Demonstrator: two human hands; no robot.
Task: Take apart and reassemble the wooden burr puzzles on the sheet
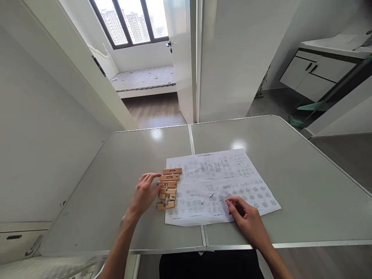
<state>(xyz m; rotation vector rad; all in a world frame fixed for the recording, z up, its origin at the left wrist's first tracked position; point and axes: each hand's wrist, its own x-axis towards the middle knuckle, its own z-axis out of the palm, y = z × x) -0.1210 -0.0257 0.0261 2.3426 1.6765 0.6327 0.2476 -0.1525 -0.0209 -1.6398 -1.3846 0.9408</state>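
Several notched wooden puzzle pieces point(169, 177) lie in a column along the left edge of a printed sheet point(200, 186), partly on it. One lower piece bears a dark figure like a 3. My left hand point(145, 192) comes in from the left, thumb and forefinger apart, their tips at the left ends of the upper pieces. Over the lower right part of the sheet rests my right hand point(245, 217), fingers curled and thumb drawn to the fingertips. Whether anything small sits in that pinch I cannot make out. Small diagrams and lines of print cover the creased sheet.
The grey folding table point(232, 135) has a metal rim and a seam down its middle. Behind it, an open door point(181, 58) shows a bed point(145, 79) under a window. A white cabinet point(316, 73) stands at the far right.
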